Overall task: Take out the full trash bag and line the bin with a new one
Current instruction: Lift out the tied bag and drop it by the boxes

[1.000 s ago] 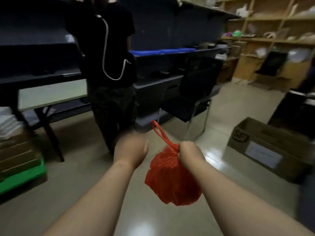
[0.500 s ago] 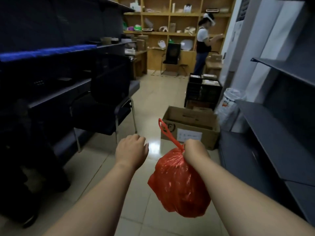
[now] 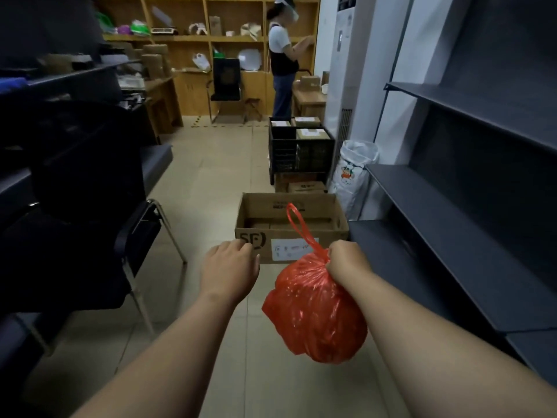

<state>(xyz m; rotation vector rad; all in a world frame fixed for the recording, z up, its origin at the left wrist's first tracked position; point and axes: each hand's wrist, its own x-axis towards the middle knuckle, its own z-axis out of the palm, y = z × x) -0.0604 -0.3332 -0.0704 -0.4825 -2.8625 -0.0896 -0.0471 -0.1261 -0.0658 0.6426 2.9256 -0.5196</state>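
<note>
The right hand (image 3: 346,260) grips the tied neck of the full red trash bag (image 3: 316,312) — it hangs above the floor (image 3: 211,188); the left hand (image 3: 229,270) holds nothing, fingers loosely curled.

Floor (image 3: 211,176) — cardboard box (image 3: 265,206), chair (image 3: 75,236).

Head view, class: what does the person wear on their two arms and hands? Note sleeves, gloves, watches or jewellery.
Nothing shows. The left forearm and right forearm are bare to the picture's bottom edge, no sleeve in view. The left hand and right hand are ungloved; no watch, band or ring visible.
</note>
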